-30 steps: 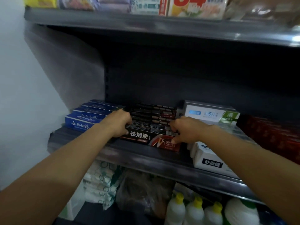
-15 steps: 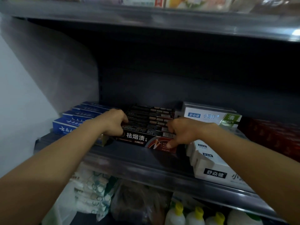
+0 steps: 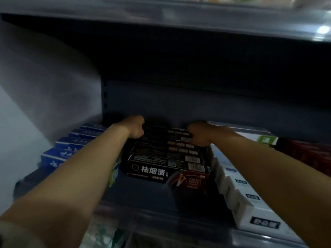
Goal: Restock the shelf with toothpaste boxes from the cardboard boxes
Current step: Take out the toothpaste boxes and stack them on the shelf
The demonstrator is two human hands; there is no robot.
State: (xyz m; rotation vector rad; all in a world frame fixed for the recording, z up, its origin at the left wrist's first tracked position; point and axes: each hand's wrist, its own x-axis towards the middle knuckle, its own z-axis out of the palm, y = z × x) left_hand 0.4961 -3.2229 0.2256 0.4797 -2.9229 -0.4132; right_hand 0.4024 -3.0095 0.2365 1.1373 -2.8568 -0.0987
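Toothpaste boxes (image 3: 166, 154), black, gripped at the rear by both hands, left (image 3: 135, 127) and right (image 3: 199, 134), arms outstretched.

black boxes (image 3: 166, 154) | blue boxes (image 3: 71, 145) | white boxes (image 3: 241, 194) | grey shelf (image 3: 143, 197)

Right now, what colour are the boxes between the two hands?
Black toothpaste boxes, with white lettering and a red patch, seen from the head view.
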